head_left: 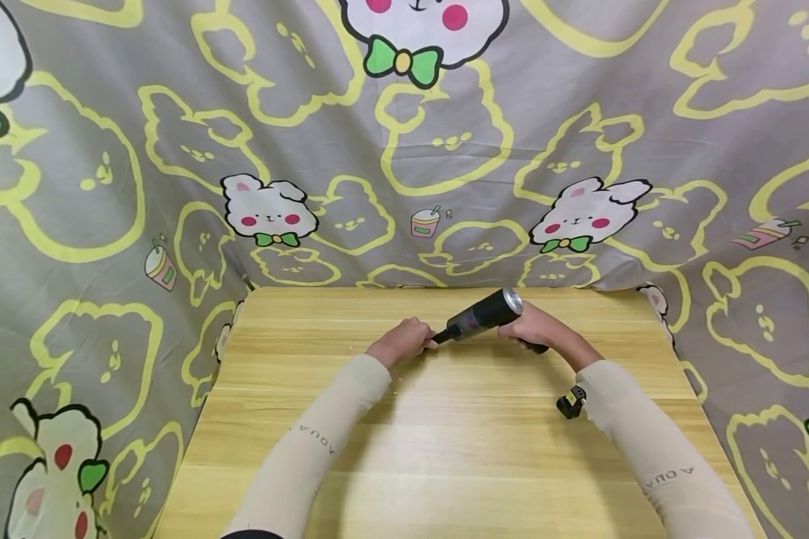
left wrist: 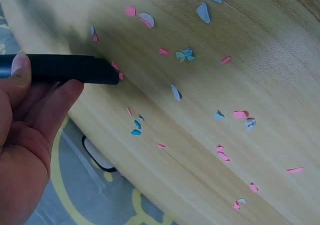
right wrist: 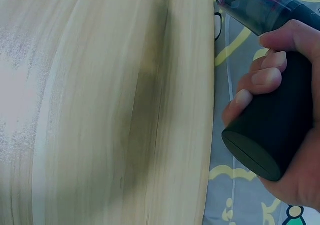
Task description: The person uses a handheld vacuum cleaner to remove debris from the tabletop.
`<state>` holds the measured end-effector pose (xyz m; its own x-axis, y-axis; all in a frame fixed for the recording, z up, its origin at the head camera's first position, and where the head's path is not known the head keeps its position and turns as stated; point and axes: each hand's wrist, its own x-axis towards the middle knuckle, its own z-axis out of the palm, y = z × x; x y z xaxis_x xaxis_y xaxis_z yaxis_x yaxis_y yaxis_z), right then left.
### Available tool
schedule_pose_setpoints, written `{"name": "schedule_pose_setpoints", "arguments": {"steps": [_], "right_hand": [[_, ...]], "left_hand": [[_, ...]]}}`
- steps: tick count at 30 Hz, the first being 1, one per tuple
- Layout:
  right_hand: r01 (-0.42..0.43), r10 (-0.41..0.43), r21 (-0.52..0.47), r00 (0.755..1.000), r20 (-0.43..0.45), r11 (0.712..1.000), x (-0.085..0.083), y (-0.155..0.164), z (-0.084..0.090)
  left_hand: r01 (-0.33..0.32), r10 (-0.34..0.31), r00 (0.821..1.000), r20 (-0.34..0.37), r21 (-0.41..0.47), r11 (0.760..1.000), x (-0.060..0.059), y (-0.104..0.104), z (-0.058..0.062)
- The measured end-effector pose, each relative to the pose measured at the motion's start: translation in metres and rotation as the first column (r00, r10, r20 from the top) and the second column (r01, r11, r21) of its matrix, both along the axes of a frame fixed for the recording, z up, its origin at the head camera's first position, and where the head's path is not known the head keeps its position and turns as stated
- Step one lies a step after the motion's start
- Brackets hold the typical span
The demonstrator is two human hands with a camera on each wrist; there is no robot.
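Right-hand fingers curled round the black handle of a handheld vacuum; thumb hidden behind the grip; right hand held just above the far part of the wooden table. Left-hand fingers and thumb pinching the vacuum's narrow black nozzle; left hand low over the tabletop, nozzle tip almost on the wood. Vacuum stretched between both hands, sloping down from the silver end cap toward the left. Small paper scraps, pink, blue and grey, scattered on the wood beyond the nozzle tip. Pale sleeves on both forearms; bunny-print cloth draped behind and around the table.
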<state>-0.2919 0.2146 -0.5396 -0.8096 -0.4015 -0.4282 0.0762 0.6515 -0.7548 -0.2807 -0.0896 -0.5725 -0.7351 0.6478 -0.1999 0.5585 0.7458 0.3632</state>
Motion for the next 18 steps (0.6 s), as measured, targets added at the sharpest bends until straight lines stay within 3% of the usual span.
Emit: {"name": "schedule_pose_setpoints", "arguments": {"steps": [11, 18], "right_hand": [[-0.023, 0.023, 0.002, 1.000, -0.005, 1.000, 0.0005, -0.0011, 0.0005], [-0.028, 0.028, 0.015, 1.000, -0.007, 0.999, -0.0017, 0.0017, 0.0003]], "left_hand": [[0.024, -0.024, 1.000, -0.010, 0.007, 1.000, 0.0022, -0.0022, 0.0006], [0.026, -0.027, 0.999, 0.023, 0.041, 0.999, 0.0036, -0.0010, 0.0015]]}}
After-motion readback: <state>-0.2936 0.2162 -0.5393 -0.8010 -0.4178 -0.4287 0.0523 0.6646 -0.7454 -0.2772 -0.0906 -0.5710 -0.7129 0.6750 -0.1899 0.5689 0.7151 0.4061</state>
